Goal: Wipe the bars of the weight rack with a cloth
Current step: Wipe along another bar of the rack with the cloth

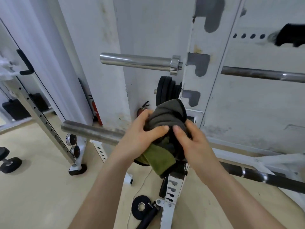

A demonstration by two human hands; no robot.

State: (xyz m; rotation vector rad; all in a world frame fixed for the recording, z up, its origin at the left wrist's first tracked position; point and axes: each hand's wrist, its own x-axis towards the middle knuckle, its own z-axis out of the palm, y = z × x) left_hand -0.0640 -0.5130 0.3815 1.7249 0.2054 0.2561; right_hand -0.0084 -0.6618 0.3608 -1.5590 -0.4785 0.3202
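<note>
**Both hands bunch the cloth at the lower bar**

The white weight rack [196,80] fills the middle of the head view, its notched upright running from the top edge down towards the floor. Two bars cross it. The upper bar [135,61] is bright chrome, its sleeve jutting left of the upright and its thinner shaft running off to the right. The lower bar [92,132] sits nearer the camera: a dull grey sleeve on the left, a dark shaft on the right, and the stretch between them hidden behind the hands.

The cloth [166,116] is there, right in front of the upright, a crumpled grey bundle with a green fold hanging below it. Whether it touches the bar cannot be told. The left hand [140,138] grips its left side with curled fingers, thumb on top. The right hand [189,142] pinches the right side, thumb pressed into the fabric.

Behind the cloth, black weight plates [166,90] hang on a peg beside the upright. A small black plate [140,207] lies on the floor near the rack's foot, and a dumbbell [8,161] rests at the far left
</note>
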